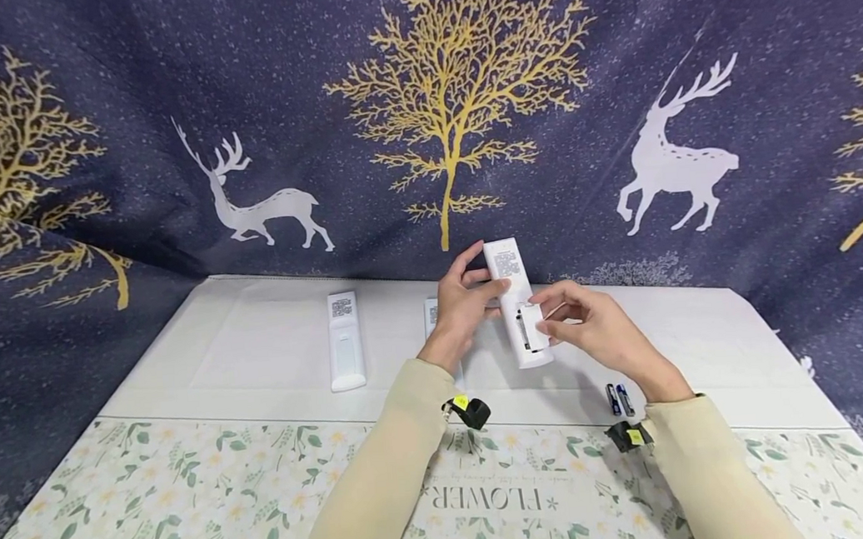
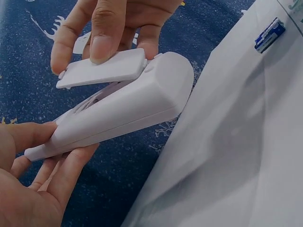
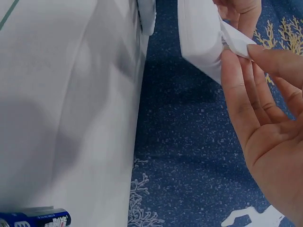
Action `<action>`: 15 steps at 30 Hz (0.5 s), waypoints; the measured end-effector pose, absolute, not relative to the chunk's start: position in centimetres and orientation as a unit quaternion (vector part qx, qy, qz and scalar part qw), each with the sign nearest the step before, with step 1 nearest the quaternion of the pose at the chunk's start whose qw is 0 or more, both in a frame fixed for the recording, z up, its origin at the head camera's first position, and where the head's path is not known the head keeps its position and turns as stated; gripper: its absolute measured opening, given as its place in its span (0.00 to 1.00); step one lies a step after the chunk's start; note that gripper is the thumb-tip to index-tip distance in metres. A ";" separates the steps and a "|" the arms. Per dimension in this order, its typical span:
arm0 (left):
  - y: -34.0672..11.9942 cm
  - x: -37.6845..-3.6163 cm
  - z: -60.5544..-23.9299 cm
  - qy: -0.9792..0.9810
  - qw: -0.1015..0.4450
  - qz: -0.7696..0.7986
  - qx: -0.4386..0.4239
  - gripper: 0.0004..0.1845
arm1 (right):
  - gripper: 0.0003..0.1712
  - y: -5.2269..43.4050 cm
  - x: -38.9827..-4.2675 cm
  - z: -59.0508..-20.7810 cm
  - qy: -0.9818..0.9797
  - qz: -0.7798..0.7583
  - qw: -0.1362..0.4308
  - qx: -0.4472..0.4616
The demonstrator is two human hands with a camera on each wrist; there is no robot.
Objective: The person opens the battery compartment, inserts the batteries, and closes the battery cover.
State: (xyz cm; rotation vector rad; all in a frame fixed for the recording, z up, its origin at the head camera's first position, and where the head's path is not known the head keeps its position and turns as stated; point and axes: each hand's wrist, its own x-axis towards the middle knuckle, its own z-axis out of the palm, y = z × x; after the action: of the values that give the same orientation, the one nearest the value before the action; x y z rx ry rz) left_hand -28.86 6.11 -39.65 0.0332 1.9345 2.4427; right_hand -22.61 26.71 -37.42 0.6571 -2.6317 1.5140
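My left hand [image 1: 470, 288] grips a white remote control [image 1: 512, 297] and holds it raised above the table, back side up. My right hand [image 1: 555, 315] pinches the remote's white battery cover [image 1: 532, 328] at the lower end. In the left wrist view the cover [image 2: 104, 70] sits slightly lifted over the remote [image 2: 128, 113], with my thumb on top of it. The right wrist view shows the cover [image 3: 236, 40] at my fingertips [image 3: 246, 66] beside the remote's end [image 3: 199, 33].
A second white remote [image 1: 345, 342] lies on the white table [image 1: 257, 357] to the left. A third one [image 1: 431, 315] is partly hidden behind my left hand. Two blue batteries [image 1: 619, 400] lie near my right wrist. A flower-print mat [image 1: 191, 487] covers the near edge.
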 end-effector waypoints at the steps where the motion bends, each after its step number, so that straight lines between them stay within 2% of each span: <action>1: 6.1 -28.9 -39.6 0.621 0.012 0.784 0.011 0.40 | 0.20 26.8 -22.6 -37.4 -0.845 0.492 0.018 0.209; 15: 6.0 -28.6 -39.1 0.628 0.010 0.778 0.017 0.41 | 0.22 27.5 -22.5 -36.8 -0.831 0.522 0.012 0.192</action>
State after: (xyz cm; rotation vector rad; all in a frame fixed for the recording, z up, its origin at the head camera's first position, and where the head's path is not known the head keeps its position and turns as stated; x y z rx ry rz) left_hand -28.57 6.03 -39.14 0.0542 1.9594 2.4293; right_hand -22.50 27.54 -36.81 0.5988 -2.5904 1.6290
